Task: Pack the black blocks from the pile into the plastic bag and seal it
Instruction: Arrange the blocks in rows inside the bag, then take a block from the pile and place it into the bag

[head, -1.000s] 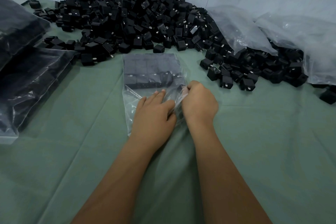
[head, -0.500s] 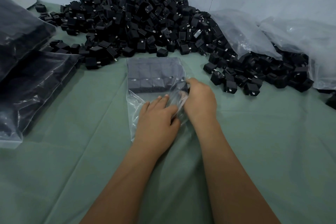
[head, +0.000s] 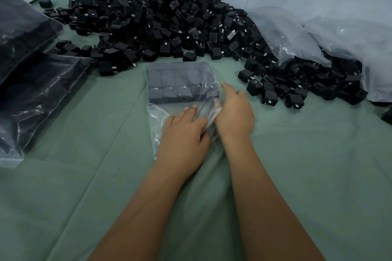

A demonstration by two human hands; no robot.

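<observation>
The plastic bag (head: 169, 99) lies at the frame's centre, two rows of black blocks (head: 180, 82) inside. Half a second ago the right hand (head: 234, 112) was a fist at the opening; now its fingers reach loosely towards the pile (head: 161, 21), probably for another block. The left hand (head: 183, 131) presses flat, fingers straight. Bare cloth (head: 318, 154) at lower right gives room.

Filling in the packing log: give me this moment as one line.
stage: bag filling | bag: flat, blocks inside | left hand: pressing bag | right hand: at bag's right edge | pile: behind
</observation>
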